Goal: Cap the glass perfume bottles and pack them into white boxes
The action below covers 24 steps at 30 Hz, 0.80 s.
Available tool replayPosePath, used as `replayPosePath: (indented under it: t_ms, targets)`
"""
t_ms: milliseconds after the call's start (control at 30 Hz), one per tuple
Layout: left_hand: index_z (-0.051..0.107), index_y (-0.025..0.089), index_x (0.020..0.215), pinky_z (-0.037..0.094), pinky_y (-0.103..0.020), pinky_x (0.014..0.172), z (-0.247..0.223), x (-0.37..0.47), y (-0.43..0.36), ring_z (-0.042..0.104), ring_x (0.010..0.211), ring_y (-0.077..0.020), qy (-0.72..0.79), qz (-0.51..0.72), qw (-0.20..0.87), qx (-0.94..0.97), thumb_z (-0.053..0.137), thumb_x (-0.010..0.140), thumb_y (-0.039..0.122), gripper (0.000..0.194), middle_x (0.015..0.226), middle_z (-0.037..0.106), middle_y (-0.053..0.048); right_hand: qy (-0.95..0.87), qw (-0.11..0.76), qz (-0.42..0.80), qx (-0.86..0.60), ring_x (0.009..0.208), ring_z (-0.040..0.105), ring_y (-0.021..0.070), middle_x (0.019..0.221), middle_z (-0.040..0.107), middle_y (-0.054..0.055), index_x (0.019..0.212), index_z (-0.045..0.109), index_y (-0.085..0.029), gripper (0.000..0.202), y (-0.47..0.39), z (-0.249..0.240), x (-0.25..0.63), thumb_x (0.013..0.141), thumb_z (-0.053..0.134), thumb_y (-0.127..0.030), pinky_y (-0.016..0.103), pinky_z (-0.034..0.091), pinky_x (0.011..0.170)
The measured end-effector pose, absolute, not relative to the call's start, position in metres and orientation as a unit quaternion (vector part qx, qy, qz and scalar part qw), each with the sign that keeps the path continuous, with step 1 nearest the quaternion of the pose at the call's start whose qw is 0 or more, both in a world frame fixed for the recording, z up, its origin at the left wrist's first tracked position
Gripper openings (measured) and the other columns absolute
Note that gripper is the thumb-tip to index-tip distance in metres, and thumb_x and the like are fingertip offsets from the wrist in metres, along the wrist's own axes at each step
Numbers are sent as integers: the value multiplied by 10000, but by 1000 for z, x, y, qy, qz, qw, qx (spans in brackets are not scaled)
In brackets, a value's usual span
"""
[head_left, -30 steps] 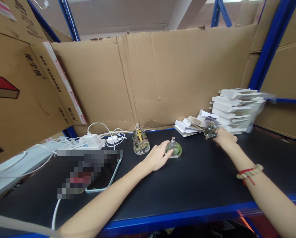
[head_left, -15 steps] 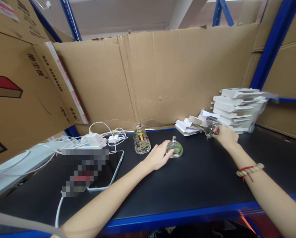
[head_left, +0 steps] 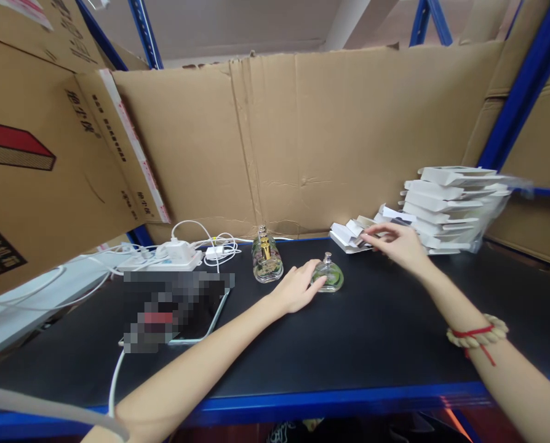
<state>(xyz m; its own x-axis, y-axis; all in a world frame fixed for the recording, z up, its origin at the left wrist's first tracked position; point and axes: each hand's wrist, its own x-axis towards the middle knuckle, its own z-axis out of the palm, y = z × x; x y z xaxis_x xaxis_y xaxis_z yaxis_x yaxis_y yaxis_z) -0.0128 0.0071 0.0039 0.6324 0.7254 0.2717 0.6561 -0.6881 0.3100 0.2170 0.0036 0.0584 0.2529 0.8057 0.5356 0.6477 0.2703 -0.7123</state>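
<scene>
My left hand is closed round the left side of a clear glass bottle with green in it, which stands upright on the black surface. To its left stand more glass bottles in a row, with gold and silver tops. My right hand is raised beside the loose white cartons, its thumb and forefinger pinched together. Something small and dark may be at those fingertips, but it is too unclear to name. The dark bottle with gold parts cannot be made out.
A stack of white cartons stands at the back right. A power strip with white cables and a phone-like device, partly blurred out, lie at the left. Cardboard walls the back, and a blue edge runs along the front.
My right hand has moved left to the loose cartons, and the dark bottle it held is no longer clearly visible. My left hand stays at the green bottle. The view has shifted slightly.
</scene>
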Motion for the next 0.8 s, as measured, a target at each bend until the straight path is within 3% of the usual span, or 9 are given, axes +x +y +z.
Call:
replayPosePath:
  t_ms: [133, 367, 533, 633, 800]
  targets:
    - [324, 146, 1233, 354, -356, 908, 4, -12, 7, 510, 1056, -212, 380, 198, 98, 898, 296, 932, 323, 350, 1211, 495, -74, -649, 594, 157, -449, 508, 547, 128, 695, 634, 84, 659, 633, -132, 298, 5, 49, 186, 550, 664, -408, 217, 390, 400]
    - [323, 137, 1231, 350, -360, 905, 4, -12, 6, 522, 1043, -203, 376, 194, 98, 901, 305, 932, 300, 341, 1131, 545, -78, -691, 601, 134, -380, 629, 605, 145, 861, 646, 105, 762, 681, -128, 259, 3, 30, 156, 658, 629, -359, 200, 453, 412]
    - [204, 116, 1313, 326, -396, 930, 3, -13, 7, 498, 1082, -211, 382, 201, 88, 898, 305, 928, 316, 446, 1169, 517, -114, -688, 604, 139, -378, 650, 612, 145, 861, 647, 99, 777, 690, -129, 238, 3, 30, 157, 659, 637, -329, 187, 473, 419]
    - [190, 110, 1319, 332, -405, 924, -1, -13, 8, 471, 1113, -216, 373, 259, 59, 889, 316, 916, 329, 476, 1213, 478, -133, -656, 631, 169, -379, 627, 606, 132, 849, 647, 85, 771, 689, -130, 232, 1, 33, 157, 635, 656, -315, 182, 490, 423]
    - [308, 126, 1247, 396, -340, 810, -9, -13, 9, 465, 1114, -200, 290, 395, -45, 870, 294, 905, 300, 384, 1316, 378, -148, -599, 659, 222, -397, 580, 595, 119, 775, 643, 60, 751, 692, -137, 232, -1, 37, 155, 598, 682, -311, 169, 486, 392]
